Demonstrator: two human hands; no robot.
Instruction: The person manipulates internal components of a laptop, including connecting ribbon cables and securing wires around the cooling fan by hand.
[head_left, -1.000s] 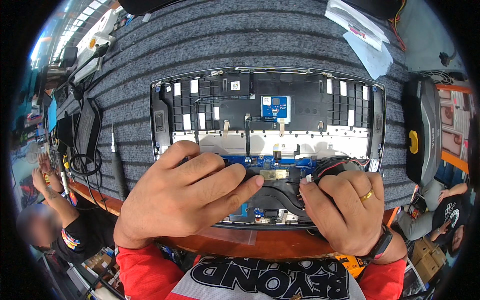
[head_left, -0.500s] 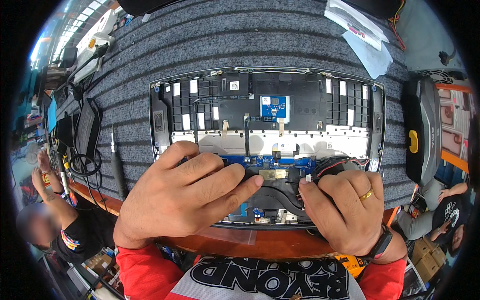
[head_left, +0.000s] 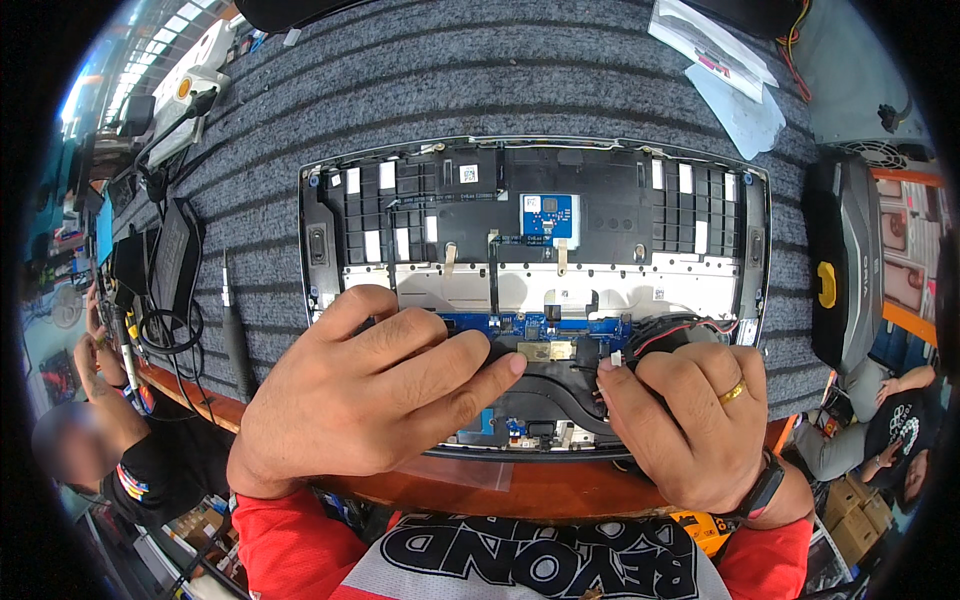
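Left hand flat on the opened silver laptop chassis, right hand pinching thin red-black wires; hard tug likely tears connector.

Left hand lies palm-down, fingers stretched rightward; right hand is curled, fingertips pinching, ring showing.

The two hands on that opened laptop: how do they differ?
The left hand lies spread flat across the laptop's insides, its fingers stretched out; the right hand is curled, fingertips pinching at the red and black wires. The right wears a gold ring and a dark wristband; the left is bare. Both rest on the near edge.
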